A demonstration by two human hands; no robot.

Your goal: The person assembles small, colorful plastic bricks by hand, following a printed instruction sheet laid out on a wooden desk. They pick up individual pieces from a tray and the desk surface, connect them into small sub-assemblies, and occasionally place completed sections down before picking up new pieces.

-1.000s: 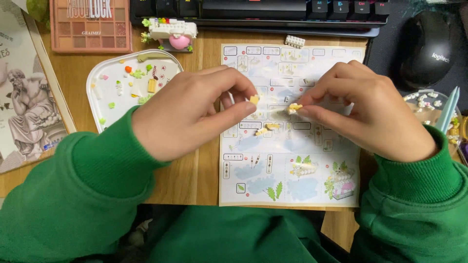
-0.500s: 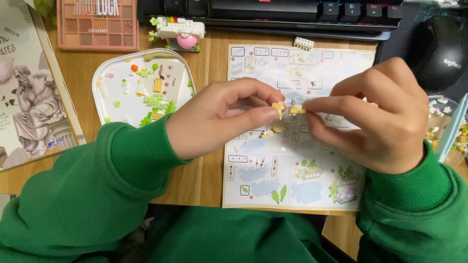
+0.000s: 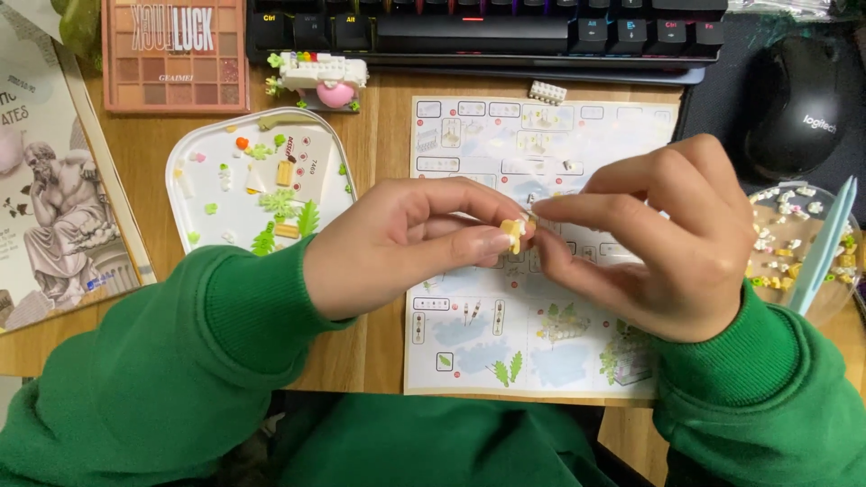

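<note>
head view, looking down on a wooden desk (image 3: 379,180).

left hand (image 3: 397,243): enters from the lower left in a green sleeve (image 3: 180,361), palm turned inward, fingers curled; thumb and forefinger pinch a small yellow brick piece (image 3: 514,234) at their tips.

right hand (image 3: 658,239): enters from the lower right in a matching green sleeve, wrist bent, knuckles up; forefinger and thumb are pressed together at the tips, right against the yellow piece. whether they grip a second piece of their own i cannot tell; the contact spot is too small.

yellow brick piece: held in the air between the two hands, above the middle of the instruction sheet (image 3: 541,343).

instruction sheet: flat on the desk beneath both hands, pale blue panels with plant drawings along the lower edge.

white tray (image 3: 194,171): left of the sheet, just beyond the left wrist, scattered with small green, yellow and orange pieces.

small built model (image 3: 320,77): white with a pink ball, above the tray, just before the keyboard (image 3: 487,32).

white brick (image 3: 547,92): at the sheet's top edge.

clear bowl (image 3: 839,289): at the right, behind the right hand, holding tiny mixed pieces.

black mouse (image 3: 803,104): upper right.

makeup palette (image 3: 176,54): upper left.

book with a statue picture (image 3: 59,207): far left.
</note>
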